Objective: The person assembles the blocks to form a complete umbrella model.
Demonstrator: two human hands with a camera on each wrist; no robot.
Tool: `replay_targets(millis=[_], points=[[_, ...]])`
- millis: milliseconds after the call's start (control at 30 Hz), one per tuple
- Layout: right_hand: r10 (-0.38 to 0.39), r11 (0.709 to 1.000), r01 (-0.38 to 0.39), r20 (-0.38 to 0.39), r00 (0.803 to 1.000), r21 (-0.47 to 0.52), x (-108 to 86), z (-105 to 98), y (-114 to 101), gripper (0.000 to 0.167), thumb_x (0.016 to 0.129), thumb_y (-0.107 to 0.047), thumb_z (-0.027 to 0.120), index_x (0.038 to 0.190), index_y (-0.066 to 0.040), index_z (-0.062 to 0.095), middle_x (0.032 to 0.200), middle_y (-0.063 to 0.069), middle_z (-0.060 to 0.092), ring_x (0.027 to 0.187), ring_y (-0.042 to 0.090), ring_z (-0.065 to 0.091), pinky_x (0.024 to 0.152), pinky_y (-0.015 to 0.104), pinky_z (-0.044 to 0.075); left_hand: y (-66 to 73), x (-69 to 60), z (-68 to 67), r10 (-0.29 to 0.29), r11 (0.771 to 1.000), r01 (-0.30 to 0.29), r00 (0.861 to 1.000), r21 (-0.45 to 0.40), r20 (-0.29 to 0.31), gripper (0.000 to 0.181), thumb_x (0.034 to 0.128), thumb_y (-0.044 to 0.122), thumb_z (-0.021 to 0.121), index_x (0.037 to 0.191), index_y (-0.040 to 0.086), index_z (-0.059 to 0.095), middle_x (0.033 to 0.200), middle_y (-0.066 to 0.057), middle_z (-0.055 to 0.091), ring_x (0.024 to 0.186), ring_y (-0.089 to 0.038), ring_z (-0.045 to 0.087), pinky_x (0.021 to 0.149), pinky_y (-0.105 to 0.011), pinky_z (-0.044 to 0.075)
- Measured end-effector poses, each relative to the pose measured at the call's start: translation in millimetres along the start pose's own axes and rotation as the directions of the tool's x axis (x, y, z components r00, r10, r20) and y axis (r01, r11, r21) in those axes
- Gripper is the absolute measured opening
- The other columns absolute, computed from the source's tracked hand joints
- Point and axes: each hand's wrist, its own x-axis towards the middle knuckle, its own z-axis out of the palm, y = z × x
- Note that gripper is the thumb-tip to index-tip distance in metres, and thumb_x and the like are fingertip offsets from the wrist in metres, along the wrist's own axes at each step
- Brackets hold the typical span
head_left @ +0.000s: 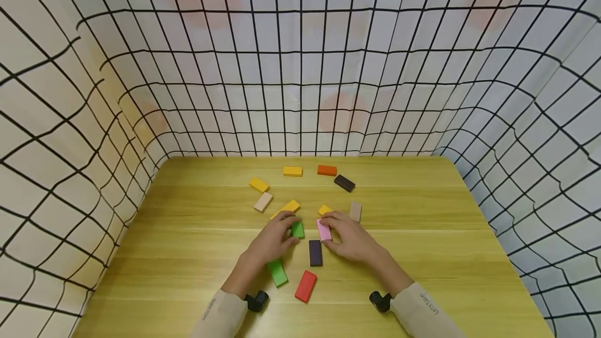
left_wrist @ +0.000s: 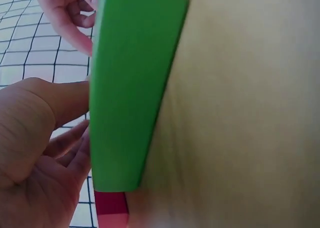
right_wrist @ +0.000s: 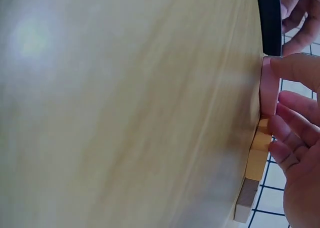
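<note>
My left hand (head_left: pixel 271 240) pinches a small green block (head_left: pixel 298 229) lengthwise, fingers at its far end and thumb at its near end. A second green block (head_left: pixel 278 274) lies below that wrist; in the left wrist view this near green block (left_wrist: pixel 132 87) covers much of the hand's work. My right hand (head_left: pixel 353 239) holds a pink block (head_left: pixel 324 230) between thumb and fingers; in the right wrist view the pink block (right_wrist: pixel 269 85) lies flat on the table. A dark block (head_left: pixel 315 253) sits between the hands, slightly nearer me.
A red block (head_left: pixel 305 286) lies in front. Beyond the hands are yellow blocks (head_left: pixel 292 171), an orange-red block (head_left: pixel 326 170), a black block (head_left: pixel 345 183) and wooden blocks (head_left: pixel 263 202). Black netting (head_left: pixel 300 82) walls the wooden table (head_left: pixel 413 207) at back and sides.
</note>
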Motion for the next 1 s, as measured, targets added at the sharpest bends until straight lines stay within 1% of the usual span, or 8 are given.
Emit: replay_targets(millis=[133,233,367,467,567,667,767,1000], points=[[0.017,1.0,-0.018,0.022,1.0,0.024,-0.3,0.4,-2.6,0.053,0.093,-0.03,0.074,0.142,-0.012,0.062,0.153,0.009,0.053,0.143,0.031,0.049,0.117,0.051,0.043,-1.0,6.3,-2.8,0.02,1.0,-0.02,0.999,0.01,0.029,0.049,0.0955,0.016,0.075,0.14,0.003,0.061,0.148,-0.019,0.055,0.132,-0.034,0.058,0.108,-0.044,0.052],[0.019,0.999,-0.02,0.027,0.999,0.027,-0.3,-0.1,-4.6,0.053,0.094,-0.03,0.074,0.142,-0.011,0.062,0.153,0.01,0.053,0.143,0.031,0.05,0.117,0.051,0.043,-1.1,12.2,-4.1,0.018,1.0,-0.019,0.999,0.005,0.045,0.048,0.0958,0.016,0.075,0.141,0.004,0.061,0.149,-0.02,0.055,0.134,-0.036,0.058,0.109,-0.045,0.051],[0.023,0.999,-0.024,0.03,0.999,0.024,-0.6,-0.3,-5.8,0.052,0.094,-0.03,0.073,0.141,-0.012,0.062,0.153,0.01,0.053,0.142,0.031,0.051,0.117,0.051,0.043,-2.0,19.5,-3.8,0.002,0.998,0.001,0.998,-0.059,0.059,0.048,0.0956,0.015,0.075,0.141,0.005,0.062,0.15,-0.02,0.054,0.127,-0.033,0.064,0.103,-0.041,0.056],[0.03,0.999,-0.031,0.027,0.999,0.032,-1.8,-0.1,-5.1,0.051,0.095,-0.031,0.073,0.141,-0.013,0.062,0.153,0.01,0.052,0.142,0.032,0.05,0.116,0.052,0.043,-3.1,23.7,-1.2,-0.027,0.992,0.035,0.997,-0.122,0.074,0.05,0.0956,0.016,0.075,0.142,0.006,0.061,0.153,-0.017,0.053,0.12,-0.027,0.067,0.099,-0.036,0.058],[0.03,0.998,-0.031,0.025,0.999,0.046,-3.2,0.6,-2.8,0.051,0.095,-0.032,0.074,0.14,-0.013,0.062,0.153,0.011,0.052,0.142,0.032,0.05,0.116,0.052,0.043,-3.8,26.7,2.4,-0.067,0.98,0.08,0.995,-0.182,0.077,0.051,0.095,0.017,0.076,0.143,0.009,0.06,0.151,-0.01,0.056,0.118,-0.022,0.067,0.1,-0.035,0.057],[0.028,0.997,-0.03,0.023,0.999,0.076,-4.3,0.3,-0.5,0.05,0.095,-0.032,0.074,0.14,-0.011,0.062,0.153,0.01,0.053,0.142,0.032,0.05,0.117,0.051,0.042,-4.2,28.2,5.1,-0.092,0.964,0.107,0.993,-0.243,0.072,0.052,0.0944,0.016,0.076,0.143,0.01,0.06,0.148,-0.005,0.059,0.118,-0.019,0.066,0.102,-0.036,0.055],[0.03,0.994,-0.032,0.026,0.999,0.103,-5.3,-0.2,1.4,0.051,0.096,-0.032,0.074,0.14,-0.011,0.061,0.152,0.01,0.054,0.142,0.031,0.05,0.118,0.051,0.042,-5.3,29.1,6.8,-0.095,0.953,0.111,0.993,-0.282,0.071,0.052,0.0941,0.016,0.077,0.143,0.01,0.06,0.147,-0.004,0.06,0.118,-0.019,0.065,0.103,-0.036,0.054],[0.051,0.984,-0.056,0.038,0.998,0.169,-6.5,0.4,6.7,0.053,0.097,-0.034,0.073,0.144,-0.013,0.06,0.154,0.008,0.053,0.144,0.031,0.049,0.119,0.051,0.04,-10.9,30.7,9.6,-0.092,0.94,0.112,0.993,-0.323,0.077,0.051,0.0949,0.02,0.076,0.143,0.012,0.062,0.152,-0.002,0.057,0.118,-0.015,0.066,0.103,-0.032,0.055]])
